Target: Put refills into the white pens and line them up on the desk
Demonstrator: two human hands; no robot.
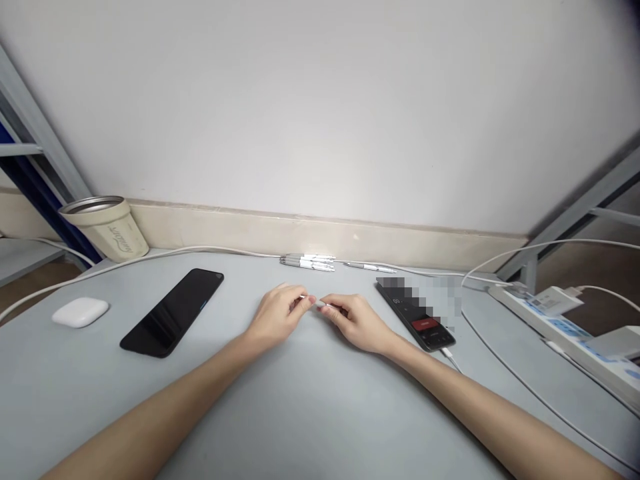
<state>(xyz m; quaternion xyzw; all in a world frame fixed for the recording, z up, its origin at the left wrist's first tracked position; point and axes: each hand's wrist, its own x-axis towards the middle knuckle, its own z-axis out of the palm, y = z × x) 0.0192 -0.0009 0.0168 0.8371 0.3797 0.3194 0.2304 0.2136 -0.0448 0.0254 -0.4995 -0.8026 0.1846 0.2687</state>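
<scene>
White and slim, a pen (316, 302) is pinched at both ends by my left hand (279, 312) and right hand (354, 321), fingers closed on it, over the desk (310, 417).

you're at a plain study or office desk: a grey tabletop (310, 413) set against a bare white wall (320, 120). left of your left hand (277, 313) lie a dark phone (173, 312) and an earbud case (80, 312). beyond both hands lie pens (307, 262). right of your right hand (357, 323) are a charging phone (425, 333) and a power strip (565, 327).
</scene>
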